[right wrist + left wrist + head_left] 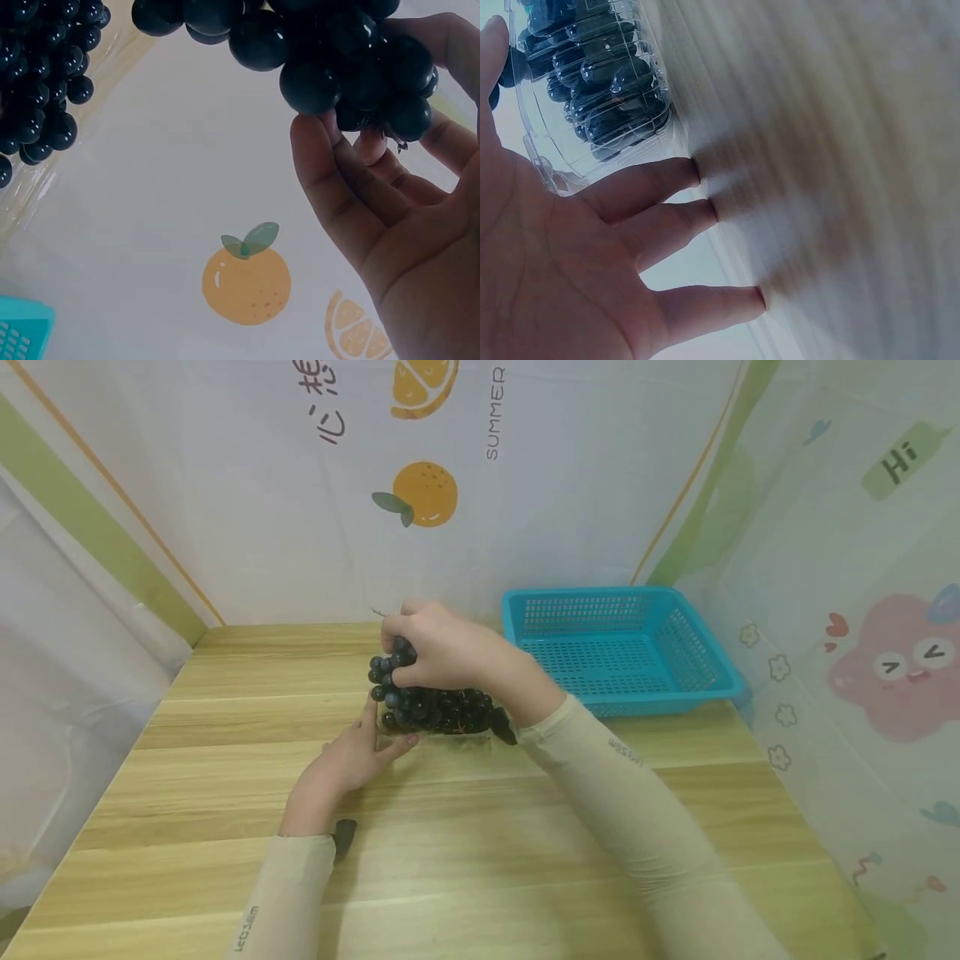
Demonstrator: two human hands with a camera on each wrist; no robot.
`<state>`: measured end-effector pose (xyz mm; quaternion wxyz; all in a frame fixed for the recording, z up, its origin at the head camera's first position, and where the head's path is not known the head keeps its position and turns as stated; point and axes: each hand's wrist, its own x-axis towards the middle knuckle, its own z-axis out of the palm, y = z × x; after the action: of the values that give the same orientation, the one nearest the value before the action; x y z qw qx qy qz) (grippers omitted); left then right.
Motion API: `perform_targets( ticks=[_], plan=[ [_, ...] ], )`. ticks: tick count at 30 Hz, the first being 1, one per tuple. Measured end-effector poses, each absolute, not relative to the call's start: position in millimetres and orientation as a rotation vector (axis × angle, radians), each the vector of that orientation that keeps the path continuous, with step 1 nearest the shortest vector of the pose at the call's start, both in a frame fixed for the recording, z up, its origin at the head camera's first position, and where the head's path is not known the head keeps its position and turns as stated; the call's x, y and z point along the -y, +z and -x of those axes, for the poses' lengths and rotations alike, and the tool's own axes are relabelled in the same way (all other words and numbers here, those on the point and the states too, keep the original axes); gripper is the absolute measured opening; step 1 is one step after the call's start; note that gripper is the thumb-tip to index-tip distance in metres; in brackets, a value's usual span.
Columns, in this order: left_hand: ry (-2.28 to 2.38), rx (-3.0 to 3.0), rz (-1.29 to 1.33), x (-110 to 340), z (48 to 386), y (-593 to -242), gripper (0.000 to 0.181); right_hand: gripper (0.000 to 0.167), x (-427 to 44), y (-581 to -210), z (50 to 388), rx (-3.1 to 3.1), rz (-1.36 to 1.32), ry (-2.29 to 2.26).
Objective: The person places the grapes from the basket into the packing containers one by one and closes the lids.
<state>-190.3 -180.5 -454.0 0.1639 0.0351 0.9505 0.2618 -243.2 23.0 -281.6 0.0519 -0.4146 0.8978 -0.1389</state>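
Note:
My right hand (pixel 446 647) holds a bunch of dark grapes (pixel 307 82), its fingers and thumb curled round the fruit. That bunch is above the left end of a clear plastic box (pixel 559 150), with a thin stem poking out beyond the fingers. More dark grapes (pixel 457 714) lie in the box; they also show at the upper left of the right wrist view. My left hand (pixel 352 756) is at the box's left end, thumb along the near side. In the left wrist view its fingers (pixel 675 232) are straight and spread, tips on the tabletop.
A turquoise plastic basket (pixel 720 681) with perforated sides stands at the back right, close beside my right forearm. The wooden table (pixel 487 843) reaches back to a white curtain (pixel 570 493) with printed fruit. Another printed curtain hangs at the right.

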Motion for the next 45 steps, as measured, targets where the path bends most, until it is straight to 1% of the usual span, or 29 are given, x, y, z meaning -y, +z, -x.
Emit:
perform_targets(
  ticks=[17,28,38,42,45],
  plan=[
    [0.751,-2.72,-0.119,181.5,188.8,-453.8,0.128,0.023,-13.9,-301.8,248.0,-2.724,1.237,-0.378],
    [0.753,-2.717,-0.117,181.0,189.5,-454.0,0.131,0.033,-5.9,-315.8,253.2,-2.76,1.228,-0.385],
    [0.725,-2.728,-0.11,179.5,189.4,-453.7,0.123,0.026,0.3,-338.1,257.0,-2.798,1.284,-0.437],
    [0.736,-2.727,-0.108,178.5,189.7,-452.7,0.119,0.03,-2.6,-342.4,262.0,-2.798,1.238,-0.43],
    [0.738,-2.73,-0.099,178.2,190.4,-453.1,0.118,0.033,-6.1,-343.9,265.7,-2.802,1.154,-0.395]
  ],
)
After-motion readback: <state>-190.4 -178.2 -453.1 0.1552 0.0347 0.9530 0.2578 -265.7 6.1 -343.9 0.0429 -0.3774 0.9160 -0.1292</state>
